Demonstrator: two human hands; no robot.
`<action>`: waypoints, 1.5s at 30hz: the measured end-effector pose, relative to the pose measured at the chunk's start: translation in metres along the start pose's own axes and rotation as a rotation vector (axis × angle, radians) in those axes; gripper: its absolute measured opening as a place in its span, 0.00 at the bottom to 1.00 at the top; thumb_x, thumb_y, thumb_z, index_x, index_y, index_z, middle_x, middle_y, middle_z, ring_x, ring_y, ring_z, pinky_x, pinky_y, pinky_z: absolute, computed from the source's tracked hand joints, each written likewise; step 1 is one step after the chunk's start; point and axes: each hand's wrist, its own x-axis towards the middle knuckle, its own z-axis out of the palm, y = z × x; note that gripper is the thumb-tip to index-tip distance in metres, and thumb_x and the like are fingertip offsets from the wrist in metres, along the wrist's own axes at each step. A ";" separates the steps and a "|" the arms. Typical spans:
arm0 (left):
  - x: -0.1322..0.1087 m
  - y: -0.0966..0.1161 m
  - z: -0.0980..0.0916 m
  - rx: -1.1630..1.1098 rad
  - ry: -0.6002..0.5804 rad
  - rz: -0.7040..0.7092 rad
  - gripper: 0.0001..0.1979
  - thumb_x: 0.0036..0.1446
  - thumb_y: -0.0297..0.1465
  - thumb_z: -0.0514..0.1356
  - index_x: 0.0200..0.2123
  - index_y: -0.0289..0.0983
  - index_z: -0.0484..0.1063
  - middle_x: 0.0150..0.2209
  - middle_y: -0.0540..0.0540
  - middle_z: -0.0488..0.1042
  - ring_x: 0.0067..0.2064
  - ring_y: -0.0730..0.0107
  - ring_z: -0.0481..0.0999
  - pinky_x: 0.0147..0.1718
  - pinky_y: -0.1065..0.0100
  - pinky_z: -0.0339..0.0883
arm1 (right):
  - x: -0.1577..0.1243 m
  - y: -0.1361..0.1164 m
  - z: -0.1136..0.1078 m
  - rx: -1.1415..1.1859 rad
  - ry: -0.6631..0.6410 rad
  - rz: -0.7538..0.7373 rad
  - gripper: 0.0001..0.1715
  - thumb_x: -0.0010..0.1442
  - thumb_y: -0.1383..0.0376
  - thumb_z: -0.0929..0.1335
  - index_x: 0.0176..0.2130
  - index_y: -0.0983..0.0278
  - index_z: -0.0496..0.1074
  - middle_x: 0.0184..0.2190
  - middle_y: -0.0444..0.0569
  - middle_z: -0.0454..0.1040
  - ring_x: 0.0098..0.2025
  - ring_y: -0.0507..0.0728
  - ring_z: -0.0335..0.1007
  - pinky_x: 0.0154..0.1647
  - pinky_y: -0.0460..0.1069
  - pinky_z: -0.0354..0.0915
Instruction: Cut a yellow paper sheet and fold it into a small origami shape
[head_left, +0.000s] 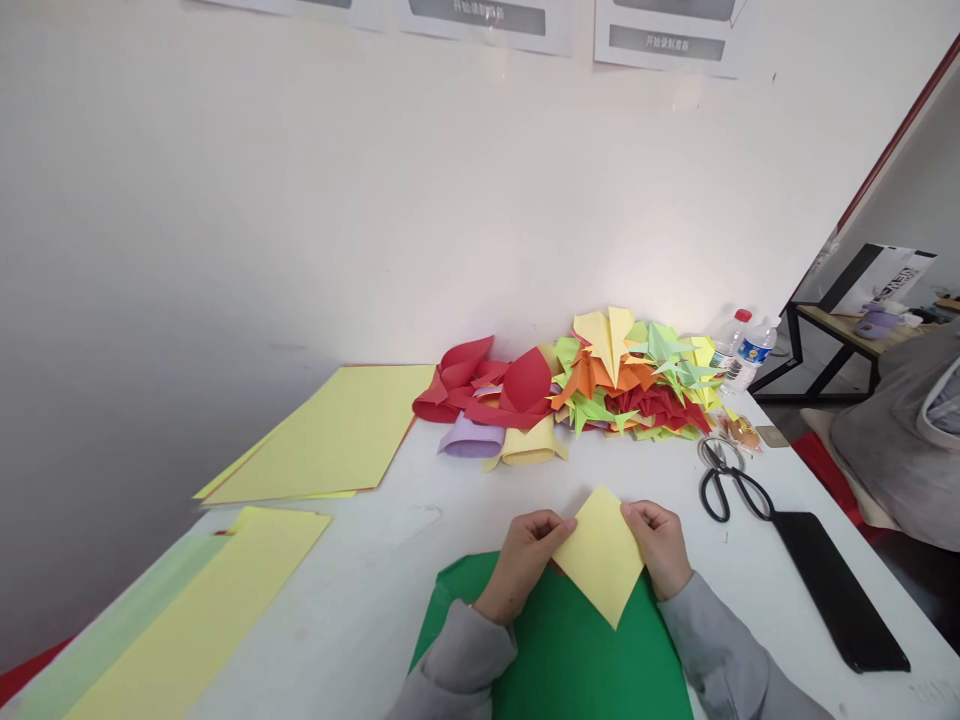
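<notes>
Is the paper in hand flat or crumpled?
Flat: the yellow paper shows a smooth, straight-edged diamond between left hand and right hand. Cannot tell whether it is folded double.

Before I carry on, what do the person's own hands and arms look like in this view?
The left hand and right hand are bare, with no gloves visible. The left sleeve and right sleeve are long, loose and plain grey, ending around the wrists. I see no markings on them.
</notes>
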 end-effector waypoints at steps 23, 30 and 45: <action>0.000 0.000 -0.001 0.022 0.007 0.042 0.25 0.45 0.51 0.63 0.18 0.38 0.59 0.10 0.58 0.58 0.13 0.77 0.59 0.16 0.72 0.56 | 0.002 -0.003 0.000 0.079 0.114 0.024 0.24 0.41 0.47 0.76 0.23 0.66 0.74 0.18 0.45 0.73 0.20 0.53 0.64 0.21 0.47 0.61; 0.003 -0.006 -0.003 -0.027 0.034 0.045 0.24 0.46 0.50 0.64 0.19 0.38 0.60 0.10 0.58 0.59 0.14 0.78 0.58 0.16 0.73 0.54 | 0.000 -0.004 0.000 0.084 0.097 0.029 0.25 0.40 0.47 0.76 0.24 0.66 0.75 0.20 0.47 0.75 0.21 0.54 0.66 0.22 0.48 0.62; -0.010 0.016 0.001 -0.044 -0.204 -0.042 0.22 0.42 0.48 0.67 0.25 0.33 0.72 0.23 0.49 0.71 0.25 0.71 0.68 0.25 0.71 0.59 | -0.015 0.001 0.011 -0.161 -0.253 -0.025 0.24 0.46 0.46 0.73 0.22 0.65 0.75 0.15 0.43 0.69 0.18 0.49 0.56 0.20 0.45 0.54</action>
